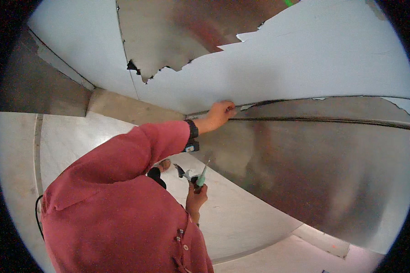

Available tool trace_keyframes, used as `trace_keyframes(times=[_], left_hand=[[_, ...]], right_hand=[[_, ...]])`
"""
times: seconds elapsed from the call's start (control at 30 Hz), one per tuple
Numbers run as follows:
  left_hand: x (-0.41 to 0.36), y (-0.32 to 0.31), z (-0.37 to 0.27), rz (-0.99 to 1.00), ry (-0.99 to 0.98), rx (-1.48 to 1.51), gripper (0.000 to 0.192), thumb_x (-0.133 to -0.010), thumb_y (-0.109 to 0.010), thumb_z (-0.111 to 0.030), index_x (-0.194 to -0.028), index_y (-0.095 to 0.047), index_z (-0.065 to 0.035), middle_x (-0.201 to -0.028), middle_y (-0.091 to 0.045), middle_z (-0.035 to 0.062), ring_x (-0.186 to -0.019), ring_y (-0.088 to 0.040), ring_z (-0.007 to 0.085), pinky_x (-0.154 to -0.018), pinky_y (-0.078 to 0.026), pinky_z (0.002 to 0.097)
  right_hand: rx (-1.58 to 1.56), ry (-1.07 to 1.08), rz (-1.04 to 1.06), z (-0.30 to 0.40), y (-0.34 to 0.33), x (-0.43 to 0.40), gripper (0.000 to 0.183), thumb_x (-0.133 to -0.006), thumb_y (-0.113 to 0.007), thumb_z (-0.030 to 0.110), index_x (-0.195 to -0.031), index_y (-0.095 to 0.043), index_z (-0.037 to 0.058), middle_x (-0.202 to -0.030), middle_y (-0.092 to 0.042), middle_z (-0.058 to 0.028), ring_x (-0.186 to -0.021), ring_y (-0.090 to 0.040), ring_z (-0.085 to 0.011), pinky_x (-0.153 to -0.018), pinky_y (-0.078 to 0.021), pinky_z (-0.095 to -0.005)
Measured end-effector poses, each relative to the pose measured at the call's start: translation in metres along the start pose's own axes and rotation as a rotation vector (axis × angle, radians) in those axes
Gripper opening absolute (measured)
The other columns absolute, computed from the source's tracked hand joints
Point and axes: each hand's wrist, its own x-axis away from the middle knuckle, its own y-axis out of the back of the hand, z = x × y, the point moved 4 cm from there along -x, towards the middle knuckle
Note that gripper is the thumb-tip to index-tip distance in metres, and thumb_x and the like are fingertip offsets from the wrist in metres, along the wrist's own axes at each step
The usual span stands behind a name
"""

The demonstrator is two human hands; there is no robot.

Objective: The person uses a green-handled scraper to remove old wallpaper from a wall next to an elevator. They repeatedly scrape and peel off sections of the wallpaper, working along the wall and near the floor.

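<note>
My left hand (222, 114), with a dark band at the wrist, has its fingers curled at the lower edge of white film (276, 75) on a metal panel; whether they pinch anything cannot be made out. A torn bit of film (247, 106) lies just right of the fingertips. Lower down, my right hand (196, 198) is closed around a thin-shafted hand tool with a pale green handle (201, 179), its tip pointing up. Crumpled black-and-white strips (184, 173) stick out beside the tool from the same hand.
Bare reflective metal (294, 163) spreads below a dark seam (321, 119). Above, the film has a jagged torn edge around exposed metal (157, 37). A brownish panel (48, 78) stands at the left. The pale floor (232, 218) and part of a foot (164, 165) show below.
</note>
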Motion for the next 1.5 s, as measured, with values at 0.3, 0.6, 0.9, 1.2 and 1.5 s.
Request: trace_keyframes(times=[0.3, 0.6, 0.9, 1.2, 1.5], left_hand=[[-0.014, -0.032, -0.008, -0.025, -0.152, 0.008, 0.012, -0.081, -0.059, -0.011, -0.089, -0.057, -0.0014, -0.082, -0.06, 0.0221, -0.08, -0.058, 0.0413, -0.068, -0.045, 0.0476], [-0.019, -0.037, -0.005, -0.001, -0.031, -0.09, 0.008, -0.079, -0.055, -0.008, -0.084, -0.054, -0.0008, -0.079, -0.06, 0.0222, -0.072, -0.057, 0.0428, -0.061, -0.044, 0.0469], [-0.018, -0.023, 0.014, -0.067, -0.197, -0.092, 0.012, -0.084, -0.056, -0.015, -0.09, -0.059, -0.0049, -0.073, -0.061, 0.0203, -0.068, -0.058, 0.0417, -0.06, -0.044, 0.0486], [-0.026, -0.038, 0.0, 0.156, -0.226, -0.269, 0.012, -0.083, -0.054, -0.013, -0.09, -0.058, -0.0042, -0.07, -0.062, 0.0188, -0.064, -0.06, 0.0391, -0.054, -0.046, 0.0495], [-0.031, -0.034, -0.008, 0.156, -0.214, -0.318, 0.017, -0.076, -0.059, -0.017, -0.083, -0.057, -0.0027, -0.072, -0.062, 0.0194, -0.066, -0.06, 0.0395, -0.058, -0.046, 0.049]], right_hand=[[0.102, -0.096, -0.04, 0.004, 0.023, 0.005, 0.029, -0.078, -0.074, 0.024, -0.092, -0.058, 0.0045, -0.079, -0.066, -0.0136, -0.068, -0.064, -0.0238, -0.062, -0.05, -0.0358], [-0.082, 0.042, -0.177, 0.037, 0.027, -0.017, 0.025, -0.075, -0.075, 0.015, -0.084, -0.054, 0.0038, -0.064, -0.051, -0.0009, -0.057, -0.042, -0.0094, -0.051, -0.0379, -0.0251], [-0.243, 0.025, -0.182, 0.048, 0.017, -0.03, 0.022, -0.077, -0.074, 0.012, -0.085, -0.055, 0.004, -0.066, -0.055, 0.0015, -0.058, -0.046, -0.0061, -0.052, -0.0397, -0.0232], [-0.227, 0.034, -0.182, 0.033, 0.014, -0.036, 0.022, -0.076, -0.074, 0.011, -0.085, -0.055, 0.0039, -0.062, -0.054, 0.0021, -0.057, -0.048, -0.006, -0.052, -0.0403, -0.0231], [-0.13, 0.09, -0.161, 0.047, 0.014, -0.051, 0.018, -0.079, -0.071, 0.009, -0.087, -0.056, 0.0031, -0.064, -0.057, 0.0003, -0.057, -0.049, -0.0067, -0.053, -0.0416, -0.0236]])
